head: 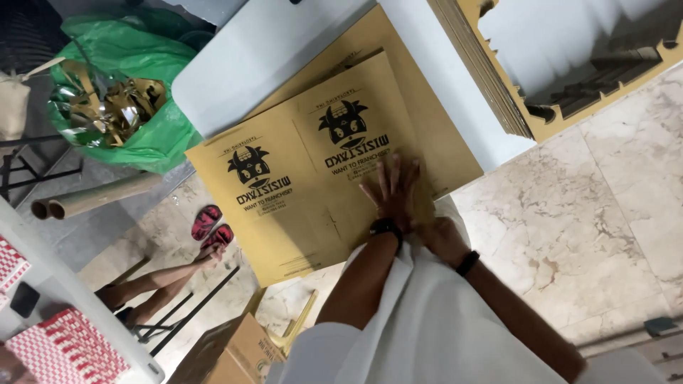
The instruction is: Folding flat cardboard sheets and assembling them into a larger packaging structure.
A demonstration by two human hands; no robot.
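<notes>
Head view: your left hand [393, 190] lies flat, fingers spread, palm down on the brown cardboard sheet [313, 178]; it grips nothing, only presses. Your right hand [441, 238] sits just beside it at the sheet's near edge, knuckles up; whether it pinches the edge or merely rests there you cannot tell from this angle. Each wrist carries a dark band.

Sheet: flat, unfolded kraft board, matte tan, with straight crease lines dividing it into panels. Two panels each bear a black printed cartoon figure with lettering beneath. It lies on the white table [249, 57], one corner overhanging toward the floor. A second tan sheet shows under it along the far side.

Surroundings: a stack of die-cut tan board [491, 64] stands on edge at the table's right end, layered edges visible. A green plastic bag [142, 135], glossy and crumpled, holds cardboard trimmings. Two brown cardboard tubes [92, 198] lie on the grey floor. Red sandals [211, 226] are on another person's feet near the sheet's overhanging corner. Red-and-white checked boxes [64, 348] sit lower left. Marble floor tiles [590, 206], cream with brown veining, fill the right side.
</notes>
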